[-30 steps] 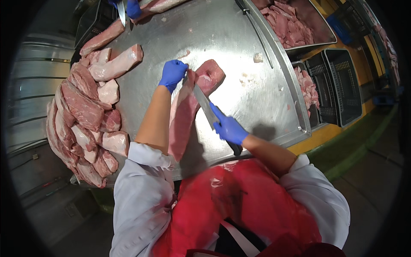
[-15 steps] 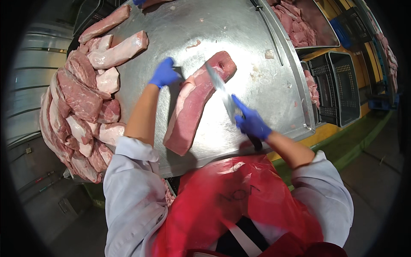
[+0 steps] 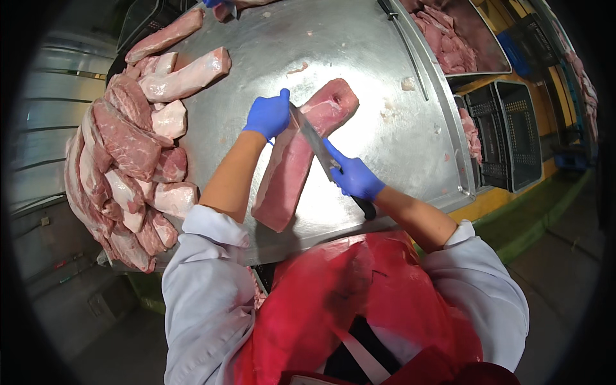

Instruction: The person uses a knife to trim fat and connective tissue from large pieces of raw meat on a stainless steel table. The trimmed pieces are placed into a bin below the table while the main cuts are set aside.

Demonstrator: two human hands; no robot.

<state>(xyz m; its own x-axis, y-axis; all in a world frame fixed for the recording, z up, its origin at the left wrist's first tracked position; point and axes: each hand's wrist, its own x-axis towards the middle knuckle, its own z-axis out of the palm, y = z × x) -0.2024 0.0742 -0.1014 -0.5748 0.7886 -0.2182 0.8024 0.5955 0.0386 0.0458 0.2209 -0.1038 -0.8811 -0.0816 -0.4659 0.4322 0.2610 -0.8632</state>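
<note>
A long slab of pink meat (image 3: 292,173) lies slantwise across the metal table, with a small dark hollow near its far end. My left hand (image 3: 268,117), in a blue glove, is closed at the slab's left edge, thumb up; the fingers seem to grip a flap of it, though their tips are hidden. In my right hand (image 3: 359,178), also gloved in blue, is a knife (image 3: 316,140) with a dark handle. Its blade crosses the upper part of the slab, the tip close to my left hand, and the index finger stretches along the blade.
A heap of meat pieces (image 3: 125,154) covers the left side of the metal table (image 3: 385,147). A thin rod with a black handle (image 3: 410,54) lies along the right rim. Beyond stand a meat-filled metal bin (image 3: 494,48) and dark crates (image 3: 520,138). Another person's blue-gloved hand (image 3: 212,3) shows at the top.
My left hand has moved right onto the slab's edge and closed. My right hand has shifted left with the knife, bringing the blade across the slab beside my left hand.
</note>
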